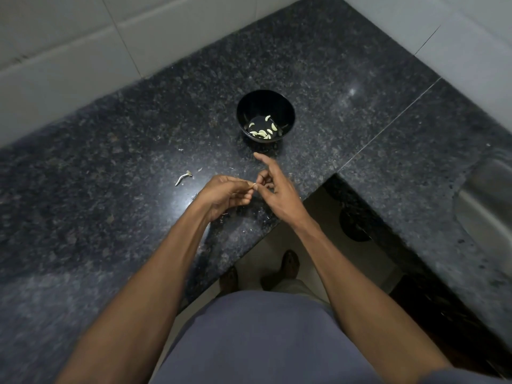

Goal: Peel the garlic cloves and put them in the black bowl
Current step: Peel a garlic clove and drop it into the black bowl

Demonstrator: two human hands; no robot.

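Observation:
A black bowl (265, 105) stands on the dark granite counter (138, 134) and holds several peeled garlic cloves (263, 131). Just in front of it, my left hand (225, 194) and my right hand (274, 187) meet above the counter. Both pinch a small garlic clove (254, 185) between their fingertips; most of it is hidden by the fingers. My right index finger points out toward the bowl.
A garlic stem with a bit of skin (182, 177) lies left of my hands, with small skin flakes scattered around. The counter's inner corner edge (329, 180) is right beside my right hand. A steel sink (487, 195) sits at the far right. Tiled walls stand behind.

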